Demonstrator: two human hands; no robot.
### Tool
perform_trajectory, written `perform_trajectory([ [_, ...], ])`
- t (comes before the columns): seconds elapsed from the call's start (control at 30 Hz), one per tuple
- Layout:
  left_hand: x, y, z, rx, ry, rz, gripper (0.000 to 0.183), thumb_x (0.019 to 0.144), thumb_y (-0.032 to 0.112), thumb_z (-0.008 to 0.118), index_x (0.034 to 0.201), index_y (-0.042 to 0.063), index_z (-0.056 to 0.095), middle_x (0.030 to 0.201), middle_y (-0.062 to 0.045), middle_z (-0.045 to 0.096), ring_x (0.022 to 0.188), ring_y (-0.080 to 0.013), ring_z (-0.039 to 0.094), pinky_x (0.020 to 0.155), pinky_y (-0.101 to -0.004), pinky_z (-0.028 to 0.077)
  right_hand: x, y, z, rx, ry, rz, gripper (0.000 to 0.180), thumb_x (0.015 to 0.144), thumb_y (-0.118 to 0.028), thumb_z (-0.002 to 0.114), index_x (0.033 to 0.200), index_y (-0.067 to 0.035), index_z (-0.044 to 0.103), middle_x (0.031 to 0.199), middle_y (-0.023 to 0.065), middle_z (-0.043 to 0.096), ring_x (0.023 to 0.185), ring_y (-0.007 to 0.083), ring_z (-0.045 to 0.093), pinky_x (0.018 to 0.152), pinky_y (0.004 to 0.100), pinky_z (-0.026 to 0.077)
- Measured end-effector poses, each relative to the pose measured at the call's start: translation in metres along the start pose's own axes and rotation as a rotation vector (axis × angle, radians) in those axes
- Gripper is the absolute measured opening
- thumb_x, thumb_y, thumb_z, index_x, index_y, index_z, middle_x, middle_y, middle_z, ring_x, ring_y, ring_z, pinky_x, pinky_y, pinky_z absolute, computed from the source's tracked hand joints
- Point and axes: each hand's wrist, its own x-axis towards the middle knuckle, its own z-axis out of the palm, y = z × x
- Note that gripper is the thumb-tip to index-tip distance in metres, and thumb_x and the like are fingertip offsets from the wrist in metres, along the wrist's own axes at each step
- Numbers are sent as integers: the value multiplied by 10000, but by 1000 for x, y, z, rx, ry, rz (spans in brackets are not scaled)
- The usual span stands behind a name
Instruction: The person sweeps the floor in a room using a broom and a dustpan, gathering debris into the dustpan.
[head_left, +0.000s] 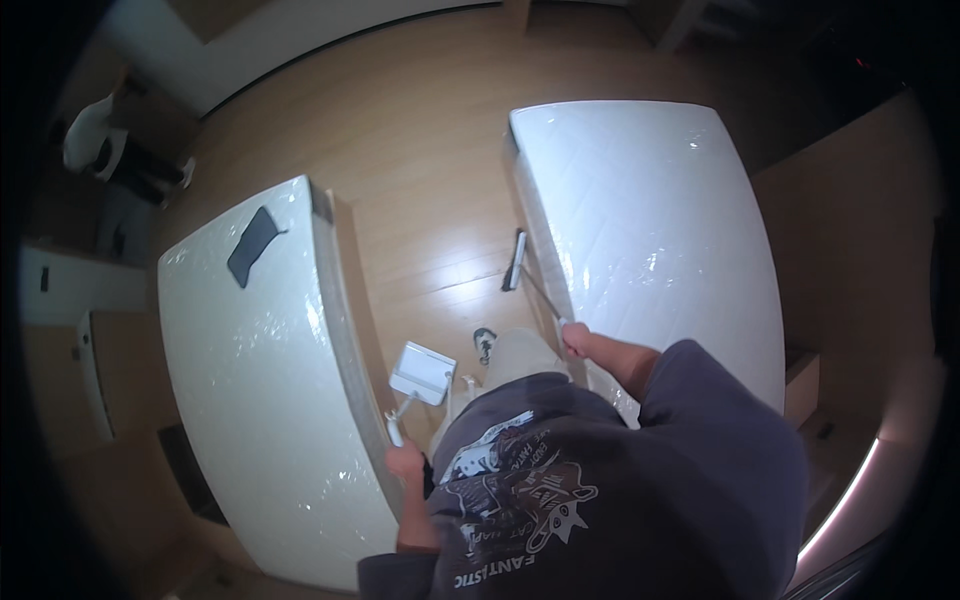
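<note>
My left hand (405, 459) is closed around the handle of a white long-handled dustpan (424, 373), whose pan is at the floor beside the left mattress. The handle of a broom (517, 260) is in my right hand (576, 339); its white head with dark bristles rests on the wooden floor (427, 247) near the right mattress's side. My shoe (485, 345) shows between the two tools. A dark grey cloth or pouch (253, 246) lies on the left mattress.
Plastic-wrapped mattresses stand on both sides, one at left (255, 375) and one at right (645, 210), with a floor aisle between them. Another person (120, 150) stands at the upper left by furniture. A lit strip (840, 499) glows at lower right.
</note>
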Motion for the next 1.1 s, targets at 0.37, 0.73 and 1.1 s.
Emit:
perform_trajectory([
  [0.37,124,297,-8,-28,-77,571,269,692,309,585,698,40,592,663,-163,582,646,-340,567,619,-434,430,52,56,-97,638,-599,750,145,768,-161,512,674,-69,451,552,-6,444,471,97,452,440,217,404],
  [0.73,245,542,-9,449,-383,750,255,717,298,536,928,155,554,919,-75,586,885,-258,548,734,-413,426,51,-17,58,609,-463,496,152,779,-185,458,767,-49,525,613,54,526,546,179,517,493,286,429],
  [1.1,313,656,26,374,-429,1054,273,720,298,538,867,69,551,818,-145,591,794,-305,567,677,-416,443,-57,-64,200,637,-10,225,227,780,-183,416,862,-14,543,697,102,556,604,238,525,557,350,433],
])
